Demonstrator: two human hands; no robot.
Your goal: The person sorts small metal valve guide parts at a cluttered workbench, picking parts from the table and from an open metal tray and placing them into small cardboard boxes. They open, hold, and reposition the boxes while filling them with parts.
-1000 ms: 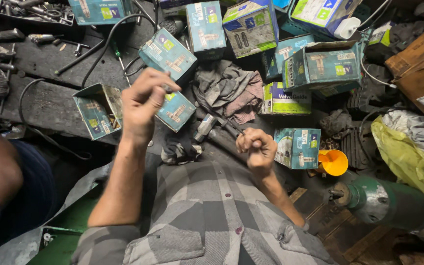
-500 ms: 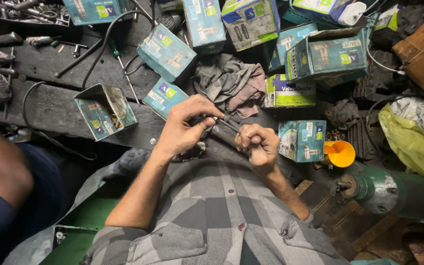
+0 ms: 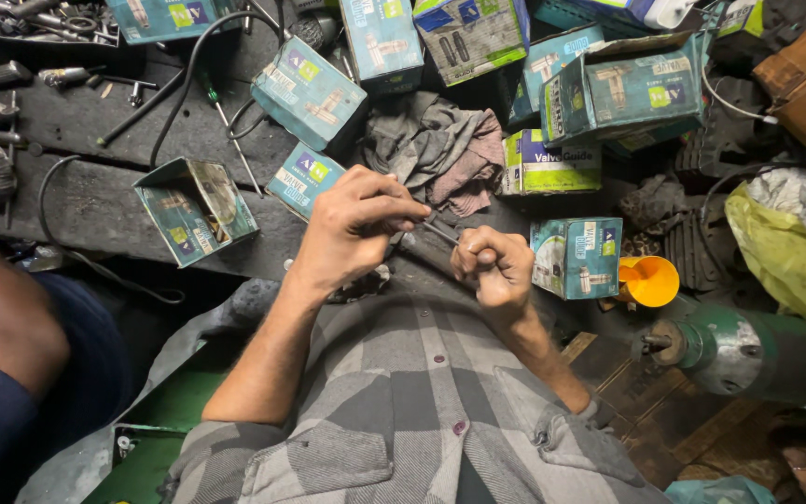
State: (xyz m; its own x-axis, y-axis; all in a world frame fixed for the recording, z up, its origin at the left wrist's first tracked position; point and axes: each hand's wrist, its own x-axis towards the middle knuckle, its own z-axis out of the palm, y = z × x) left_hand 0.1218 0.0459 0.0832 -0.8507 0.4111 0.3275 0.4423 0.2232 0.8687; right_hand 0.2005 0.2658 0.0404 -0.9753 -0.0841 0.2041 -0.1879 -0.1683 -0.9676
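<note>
My left hand (image 3: pixel 352 229) and my right hand (image 3: pixel 494 266) are both closed on a thin metal rod (image 3: pixel 440 231) held just above my lap. The left fingers pinch its far end and the right fist wraps its near end. Most of the rod is hidden inside the two hands. Under them lies a dark greasy bench (image 3: pixel 104 201) and a crumpled grey and pink rag (image 3: pixel 436 154). A small teal box (image 3: pixel 302 177) lies just left of my left hand. Another teal box (image 3: pixel 578 257) stands right of my right hand.
Several teal cardboard boxes (image 3: pixel 308 91) crowd the bench, one open box (image 3: pixel 196 207) at the left. An orange funnel (image 3: pixel 650 280) and a green cylinder (image 3: pixel 757 353) sit at the right, beside a yellow bag (image 3: pixel 785 247). Another person's knee (image 3: pixel 2 327) is at the left. Loose tools (image 3: pixel 39 19) lie far left.
My left hand came down from above the small teal box and closed on the far end of the rod that my right hand was holding. The view drew closer.
</note>
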